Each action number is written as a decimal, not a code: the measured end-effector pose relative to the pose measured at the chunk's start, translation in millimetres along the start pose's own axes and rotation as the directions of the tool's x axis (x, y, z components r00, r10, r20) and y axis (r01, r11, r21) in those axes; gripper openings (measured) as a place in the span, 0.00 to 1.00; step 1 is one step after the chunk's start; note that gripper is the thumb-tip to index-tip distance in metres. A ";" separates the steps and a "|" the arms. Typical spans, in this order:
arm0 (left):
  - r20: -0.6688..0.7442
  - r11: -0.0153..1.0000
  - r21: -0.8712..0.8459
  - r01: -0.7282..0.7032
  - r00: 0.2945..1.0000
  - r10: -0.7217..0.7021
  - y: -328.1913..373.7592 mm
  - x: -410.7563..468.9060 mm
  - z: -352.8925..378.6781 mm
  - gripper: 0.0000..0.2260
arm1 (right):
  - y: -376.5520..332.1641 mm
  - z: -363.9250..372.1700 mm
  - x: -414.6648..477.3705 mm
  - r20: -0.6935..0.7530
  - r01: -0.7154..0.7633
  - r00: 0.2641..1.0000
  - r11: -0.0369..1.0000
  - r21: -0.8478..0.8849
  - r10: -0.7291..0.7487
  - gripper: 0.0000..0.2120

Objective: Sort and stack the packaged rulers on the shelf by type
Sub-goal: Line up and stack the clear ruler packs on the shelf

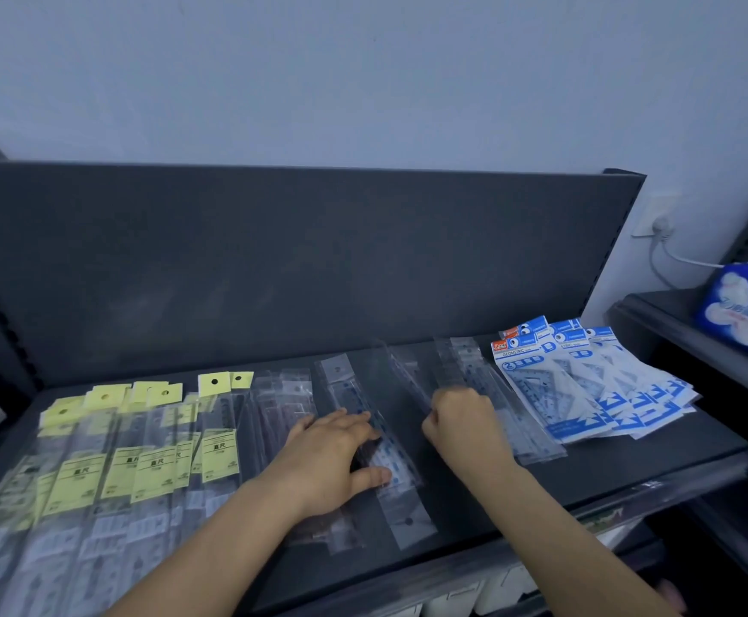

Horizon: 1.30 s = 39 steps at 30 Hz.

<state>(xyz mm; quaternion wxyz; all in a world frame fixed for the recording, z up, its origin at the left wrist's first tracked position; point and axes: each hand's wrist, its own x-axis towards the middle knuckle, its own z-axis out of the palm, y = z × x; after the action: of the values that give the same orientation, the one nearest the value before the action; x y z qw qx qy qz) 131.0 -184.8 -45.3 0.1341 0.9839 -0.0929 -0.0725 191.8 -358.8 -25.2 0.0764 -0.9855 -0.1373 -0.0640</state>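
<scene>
While the sorting stands partway done, four groups lie along the shelf [630, 465]: yellow-labelled ruler packs [140, 465] at the left, dark red ruler packs [283, 403] beside them, clear packs in the middle, and blue geometric set packs [554, 394] fanned at the right.

Step in hand, as judged: gathering the middle clear packs into one stack.

- Left hand [332, 460]: fingers nearly straight and spread, lying flat on the blue-printed ruler pack [390, 465], thumb against its near edge. It presses the pack to the shelf and grips nothing.
- Right hand [465, 429]: fingers curled closed, pinching the clear ruler pack [407, 376] at its mid-length. That pack runs diagonally away from the knuckles toward the back panel; its far end looks slightly raised, though blur prevents certainty.

Next move probably calls for carrying the pinched pack onto the matching stack and squaring the edges. Slippery film may slide.
</scene>
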 end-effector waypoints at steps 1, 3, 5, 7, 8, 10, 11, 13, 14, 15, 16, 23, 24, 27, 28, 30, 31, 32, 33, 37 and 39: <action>0.003 1.000 0.002 -0.002 1.000 0.002 0.0 0.4 -0.4 0.29 | 2.7 -1.8 0.7 -0.037 -0.028 0.999 0.998 0.049 0.030 0.07; 0.009 1.000 0.004 -0.004 1.000 0.004 -0.2 1.0 -0.9 0.29 | 7.8 -2.2 1.5 -0.064 -0.067 0.995 0.990 0.126 0.076 0.06; 0.013 1.000 0.005 -0.003 1.000 0.003 0.0 1.1 -1.2 0.29 | 11.0 2.0 0.0 -0.040 -0.034 0.998 0.987 0.156 0.040 0.02; 0.019 1.000 0.008 -0.003 1.000 0.002 0.2 1.5 -1.4 0.29 | 12.5 8.6 -2.1 -0.030 -0.017 0.999 0.969 0.245 0.025 0.04; 0.020 1.000 0.009 -0.002 1.000 0.002 0.2 1.8 -1.4 0.29 | 12.2 10.8 -2.8 -0.033 -0.017 0.999 0.955 0.296 0.029 0.08; 0.027 1.000 0.011 -0.002 1.000 0.002 0.3 2.6 -1.9 0.29 | 10.5 11.2 -3.0 -0.030 -0.048 0.998 0.930 0.364 0.064 0.13; 0.032 1.000 0.012 -0.003 0.999 0.002 0.3 2.9 -2.2 0.29 | 9.8 10.1 -3.1 -0.012 -0.074 0.996 0.919 0.388 0.085 0.16; 0.038 1.000 0.016 -0.003 0.999 0.002 0.6 3.6 -3.0 0.29 | 10.0 8.8 -2.5 0.047 -0.131 0.991 0.886 0.446 0.122 0.23; 0.040 1.000 0.020 -0.003 0.999 0.003 0.9 3.7 -3.3 0.29 | 10.9 8.8 -1.9 0.076 -0.167 0.986 0.861 0.480 0.149 0.26; 0.040 1.000 0.023 -0.004 0.999 0.003 1.2 3.9 -3.7 0.29 | 12.0 9.0 -1.2 0.095 -0.199 0.980 0.836 0.512 0.175 0.28; 0.041 1.000 0.024 -0.005 0.999 0.004 1.3 4.0 -4.0 0.29 | 13.0 9.2 -0.3 0.110 -0.220 0.975 0.817 0.533 0.191 0.29; 0.054 1.000 0.025 -0.010 0.998 0.009 5.6 8.3 -6.0 0.29 | 16.2 9.1 0.8 0.103 -0.236 0.971 0.815 0.529 0.215 0.22; 0.057 1.000 0.026 -0.009 0.998 0.008 6.9 8.7 -6.9 0.29 | 16.7 9.0 0.8 0.096 -0.238 0.971 0.815 0.529 0.221 0.19; 0.070 1.000 0.024 -0.007 0.998 0.005 8.6 8.7 -9.2 0.29 | 20.2 7.9 0.9 0.037 -0.225 0.969 0.815 0.533 0.244 0.10; 0.075 1.000 0.025 -0.006 0.997 0.004 8.5 8.4 -9.5 0.29 | 22.6 7.0 1.7 0.012 -0.226 0.965 0.810 0.541 0.261 0.09; 0.078 0.999 0.031 -0.006 0.997 0.003 8.0 7.6 -9.6 0.29 | 27.9 2.0 2.2 -0.025 -0.233 0.952 0.778 0.583 0.304 0.08; 0.075 0.999 0.035 -0.006 0.997 0.004 8.0 7.4 -9.4 0.29 | 30.5 -0.9 2.3 -0.036 -0.235 0.946 0.754 0.614 0.323 0.07; 0.072 0.999 0.039 -0.007 0.997 0.004 7.9 7.0 -9.1 0.29 | 33.0 -3.1 2.4 -0.037 -0.235 0.941 0.728 0.644 0.337 0.07; 0.069 0.999 0.041 -0.007 0.998 0.004 7.7 6.9 -8.7 0.29 | 35.2 -4.8 2.0 -0.033 -0.233 0.939 0.703 0.672 0.343 0.06; 0.049 0.999 0.032 -0.009 0.999 0.008 7.8 6.0 -6.8 0.29 | 37.9 -2.7 0.0 -0.003 -0.239 0.939 0.660 0.713 0.343 0.02; 0.024 1.000 0.000 -0.017 1.000 0.017 6.5 4.8 -5.4 0.29 | 38.0 -3.4 -1.3 -0.010 -0.220 0.942 0.638 0.737 0.336 0.03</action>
<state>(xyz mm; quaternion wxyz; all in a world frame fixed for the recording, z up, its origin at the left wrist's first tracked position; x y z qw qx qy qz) 135.5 -190.6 -39.0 0.1334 0.9822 -0.1028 -0.0832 200.9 -395.9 -27.1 0.4793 -0.8753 0.0083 -0.0636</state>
